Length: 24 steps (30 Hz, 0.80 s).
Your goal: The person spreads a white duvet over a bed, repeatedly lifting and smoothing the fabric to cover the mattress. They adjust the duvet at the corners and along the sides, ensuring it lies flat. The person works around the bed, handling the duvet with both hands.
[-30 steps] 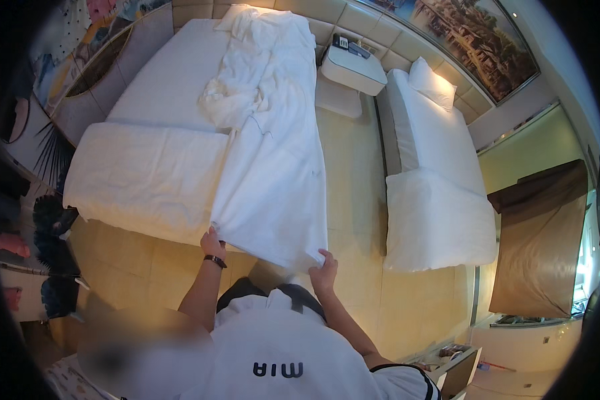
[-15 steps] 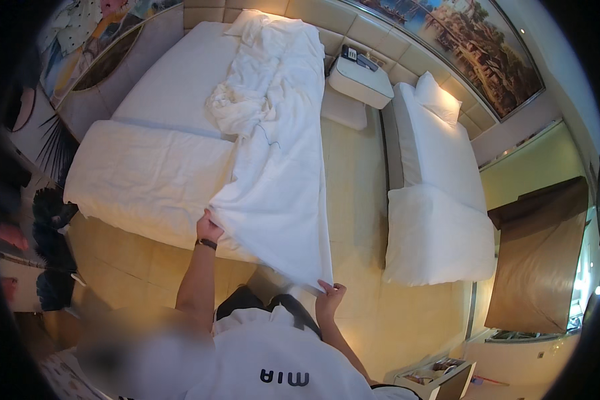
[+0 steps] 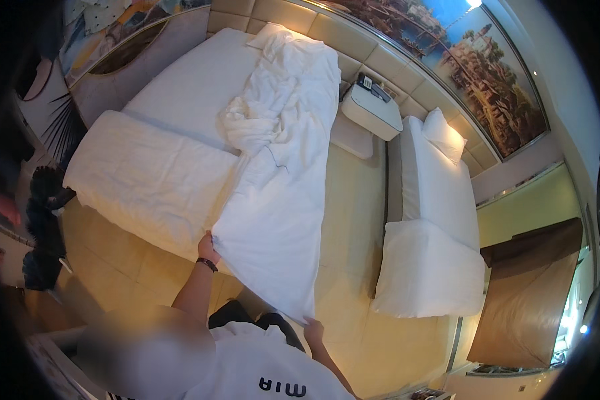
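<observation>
A large white duvet cover (image 3: 273,227) runs lengthwise down the right side of the wide bed, rumpled and bunched toward the headboard and smoother at the foot. My left hand (image 3: 209,247) grips its lower left corner, fingers closed on the cloth beside the folded white duvet (image 3: 147,177). Lower and to the right, my right hand (image 3: 313,330) pinches the other corner, so the lower edge stretches between them, off the bed's foot. A thin dark cord (image 3: 280,164) lies on the cloth.
A bedside table (image 3: 373,113) with a telephone (image 3: 365,81) stands between the wide bed and a narrow bed (image 3: 440,180), which has a pillow (image 3: 445,137) and folded white bedding (image 3: 430,270). A brown cloth (image 3: 530,293) hangs at the right. Dark plush shapes (image 3: 43,230) are at the left.
My right hand has drawn its corner lower and slightly left, pulling the cover's edge tauter. My left hand keeps its hold. The whole view has shifted and turned a little.
</observation>
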{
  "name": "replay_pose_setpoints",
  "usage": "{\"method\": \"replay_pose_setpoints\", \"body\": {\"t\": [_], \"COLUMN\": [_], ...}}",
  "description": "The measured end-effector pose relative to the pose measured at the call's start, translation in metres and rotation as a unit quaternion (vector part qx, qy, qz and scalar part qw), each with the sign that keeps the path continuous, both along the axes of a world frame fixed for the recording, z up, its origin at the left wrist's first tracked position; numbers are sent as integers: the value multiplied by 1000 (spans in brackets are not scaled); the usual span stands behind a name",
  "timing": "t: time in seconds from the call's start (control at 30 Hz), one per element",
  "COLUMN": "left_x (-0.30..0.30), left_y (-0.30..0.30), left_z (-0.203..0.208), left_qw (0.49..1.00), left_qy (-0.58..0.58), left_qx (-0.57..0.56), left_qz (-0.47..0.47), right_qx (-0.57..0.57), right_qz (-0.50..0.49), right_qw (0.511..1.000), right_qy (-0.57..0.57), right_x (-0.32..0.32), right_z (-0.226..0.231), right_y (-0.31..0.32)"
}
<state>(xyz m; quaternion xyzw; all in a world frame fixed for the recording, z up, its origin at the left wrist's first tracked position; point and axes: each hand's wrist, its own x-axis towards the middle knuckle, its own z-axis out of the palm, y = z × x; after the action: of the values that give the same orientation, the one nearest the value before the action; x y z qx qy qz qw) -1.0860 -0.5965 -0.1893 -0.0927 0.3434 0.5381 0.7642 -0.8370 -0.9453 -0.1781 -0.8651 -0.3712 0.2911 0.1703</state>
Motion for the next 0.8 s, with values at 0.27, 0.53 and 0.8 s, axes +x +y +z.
{"method": "replay_pose_setpoints", "body": {"t": [0.27, 0.53, 0.8], "left_x": [9, 39, -37], "left_y": [19, -34, 6], "left_z": [48, 82, 60], "left_qw": [840, 666, 903], "left_qy": [438, 551, 330], "left_qx": [298, 471, 202], "left_qz": [-116, -174, -187], "right_qx": [30, 150, 305], "right_qz": [224, 109, 136], "right_qw": [974, 983, 914], "right_qy": [-22, 1, 232], "right_x": [-5, -89, -127], "right_z": [7, 97, 57], "right_y": [155, 405, 461]}}
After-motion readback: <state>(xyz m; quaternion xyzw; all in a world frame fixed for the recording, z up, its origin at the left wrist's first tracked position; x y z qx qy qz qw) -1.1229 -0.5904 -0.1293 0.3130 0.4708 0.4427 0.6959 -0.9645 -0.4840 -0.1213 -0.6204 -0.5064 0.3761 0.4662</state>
